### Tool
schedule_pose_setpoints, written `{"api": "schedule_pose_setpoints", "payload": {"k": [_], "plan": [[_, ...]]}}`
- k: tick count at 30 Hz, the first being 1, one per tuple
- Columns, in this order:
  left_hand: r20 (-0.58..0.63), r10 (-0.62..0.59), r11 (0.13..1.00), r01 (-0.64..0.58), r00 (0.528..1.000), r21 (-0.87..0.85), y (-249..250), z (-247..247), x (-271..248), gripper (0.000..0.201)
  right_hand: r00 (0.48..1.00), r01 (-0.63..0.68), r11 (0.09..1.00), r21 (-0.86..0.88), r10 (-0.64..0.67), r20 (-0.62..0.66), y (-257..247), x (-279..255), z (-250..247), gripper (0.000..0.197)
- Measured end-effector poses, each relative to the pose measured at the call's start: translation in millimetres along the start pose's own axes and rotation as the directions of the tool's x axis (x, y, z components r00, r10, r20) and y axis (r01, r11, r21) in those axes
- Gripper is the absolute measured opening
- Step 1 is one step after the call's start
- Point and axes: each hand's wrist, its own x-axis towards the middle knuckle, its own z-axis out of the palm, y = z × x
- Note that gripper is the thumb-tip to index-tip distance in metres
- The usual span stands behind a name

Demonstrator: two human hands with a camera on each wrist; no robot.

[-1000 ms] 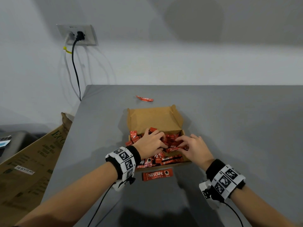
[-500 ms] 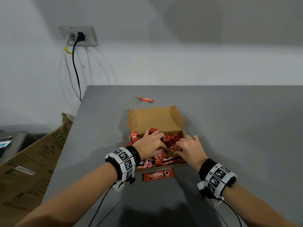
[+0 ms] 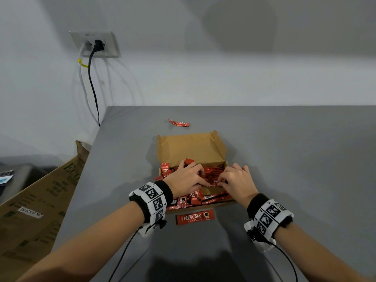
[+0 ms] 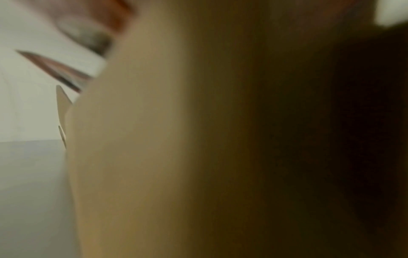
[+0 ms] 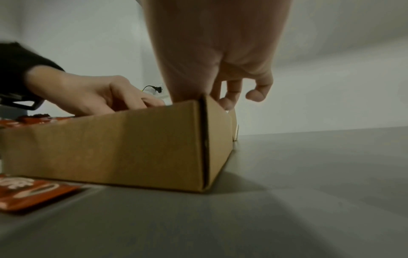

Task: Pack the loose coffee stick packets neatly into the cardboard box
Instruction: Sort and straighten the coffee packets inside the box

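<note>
Both hands are down inside the open cardboard box (image 3: 191, 148), working among the red coffee stick packets (image 3: 213, 174). The left hand (image 3: 186, 179) lies knuckles up over the left half of the pile, fingers bent down into the packets and thumb stretched toward the other hand; the right hand (image 3: 237, 181) mirrors it over the right half, fingers curled so the tips meet the packets between the two hands. Each looks to be pinching packets there, though the fingertips are partly hidden, so the exact grip is unclear. From the right wrist view, the little finger (image 5: 257, 95) of the right hand hangs bent beyond the box's right wall, touching nothing.

The packets are slim, glossy red sachets with white lettering and a small coffee-cup picture. They lie crossed at many angles, some poking up at the box's left corner beyond the left hand, others bunched under the left wrist near the front wall. The box is shallow plain brown card with its lid (image 3: 190, 151) standing up past the fingertips.

Just nearer than the wrists, outside the front wall, one packet (image 3: 195, 217) lies flat on the grey table (image 3: 295, 159), label up. Well beyond the lid, another packet (image 3: 179, 123) lies alone, slightly crumpled. The left wrist view is blurred.
</note>
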Motion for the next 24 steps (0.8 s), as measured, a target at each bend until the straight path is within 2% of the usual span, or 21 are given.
{"api": "schedule_pose_setpoints", "payload": {"k": [3, 5, 11, 17, 19, 20, 22, 24], "plan": [[0.005, -0.002, 1.000, 0.002, 1.000, 0.004, 0.8, -0.7, 0.0, 0.034, 1.000, -0.002, 0.999, 0.054, 0.003, -0.017, 1.4, -1.3, -0.7, 0.020], [0.006, -0.005, 1.000, 0.005, 1.000, -0.003, 1.5, -0.5, 0.4, 0.034, 0.999, -0.025, 0.996, 0.083, 0.023, 0.022, 6.5, -0.8, -3.8, 0.018], [0.013, 0.005, 1.000, -0.005, 1.000, -0.001, 2.2, -1.7, -0.7, 0.035, 1.000, 0.021, 1.000, -0.018, -0.020, 0.009, 4.5, -4.3, -2.7, 0.036], [0.021, 0.017, 0.999, -0.018, 1.000, 0.031, 2.5, -2.2, -1.1, 0.034, 0.996, 0.068, 0.995, -0.071, -0.071, -0.045, 0.0, -4.8, -11.5, 0.032], [0.027, 0.012, 0.999, -0.013, 1.000, 0.036, 1.8, -1.9, -0.9, 0.033, 0.988, 0.155, 0.985, -0.074, -0.153, 0.027, -6.4, -5.9, -18.8, 0.021], [0.030, 0.008, 0.999, -0.009, 1.000, 0.038, 1.6, -1.6, -0.9, 0.033, 0.971, 0.210, 0.976, -0.063, -0.201, 0.128, -9.8, -6.3, -21.3, 0.017], [0.031, 0.004, 0.999, -0.006, 1.000, 0.045, 2.0, -1.4, -0.8, 0.032, 0.904, 0.328, 0.944, -0.047, -0.299, 0.304, -12.4, -6.7, -20.8, 0.022], [0.032, 0.003, 0.999, -0.005, 0.999, 0.044, 3.0, -1.3, -0.5, 0.032, 0.873, 0.373, 0.924, -0.078, -0.322, 0.366, -14.9, -3.6, -18.7, 0.026]]}}
